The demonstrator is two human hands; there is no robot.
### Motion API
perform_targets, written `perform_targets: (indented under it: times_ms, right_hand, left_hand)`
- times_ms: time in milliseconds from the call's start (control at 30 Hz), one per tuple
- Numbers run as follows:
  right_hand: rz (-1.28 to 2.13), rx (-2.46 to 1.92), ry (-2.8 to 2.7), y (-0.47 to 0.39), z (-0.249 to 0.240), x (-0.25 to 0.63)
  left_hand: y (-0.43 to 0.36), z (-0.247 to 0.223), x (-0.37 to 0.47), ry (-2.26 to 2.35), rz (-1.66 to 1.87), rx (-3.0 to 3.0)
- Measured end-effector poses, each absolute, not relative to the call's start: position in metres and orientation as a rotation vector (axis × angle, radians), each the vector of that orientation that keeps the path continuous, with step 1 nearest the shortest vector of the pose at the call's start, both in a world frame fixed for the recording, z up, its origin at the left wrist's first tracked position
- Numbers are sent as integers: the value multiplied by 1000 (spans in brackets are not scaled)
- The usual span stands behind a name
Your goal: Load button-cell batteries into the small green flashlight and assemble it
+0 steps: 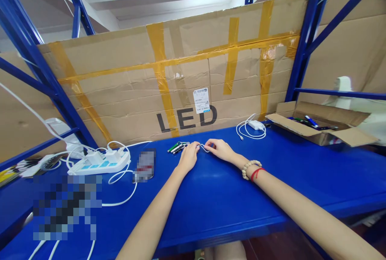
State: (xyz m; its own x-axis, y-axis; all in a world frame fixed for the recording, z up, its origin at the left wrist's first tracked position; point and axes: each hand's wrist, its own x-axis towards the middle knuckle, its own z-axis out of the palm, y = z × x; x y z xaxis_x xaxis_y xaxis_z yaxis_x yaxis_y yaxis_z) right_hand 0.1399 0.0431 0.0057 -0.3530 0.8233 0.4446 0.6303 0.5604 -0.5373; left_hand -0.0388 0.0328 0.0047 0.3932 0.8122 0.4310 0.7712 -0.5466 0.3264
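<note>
At the middle of the blue table (217, 187), my left hand (189, 156) and my right hand (222, 150) are close together with fingertips pinched. Between them shows a thin white looped cord (206, 150), small in view. My right fingers close on one side of it, and my left fingers close at its other end. Whether my left hand also holds something else is hidden. Several slim pens (177, 147), green, black and silver, lie side by side just left of my left hand.
A phone (144, 165) and a white power strip (101, 163) with plugs and cables lie to the left. A white charger cable (255, 125) is coiled at the back right. An open cardboard box (316, 133) holds pens. Cardboard marked LED (187, 117) walls the back.
</note>
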Motion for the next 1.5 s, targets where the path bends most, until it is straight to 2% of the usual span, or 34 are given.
perform_targets:
  times_ms: [267, 600, 967, 1500]
  right_hand:
    - [495, -1064, -2003, 51, 2, 139]
    - [475, -1022, -1869, 54, 1, 138]
    - [401, -1018, -1971, 48, 5, 139]
    - [450, -961, -2016, 49, 4, 137]
  left_hand:
    - [30, 7, -38, 1438, 920, 2520]
    - [21, 11, -36, 1434, 900, 2530]
    - [23, 14, -39, 1567, 925, 2359]
    - [29, 8, -41, 1401, 1017, 2290]
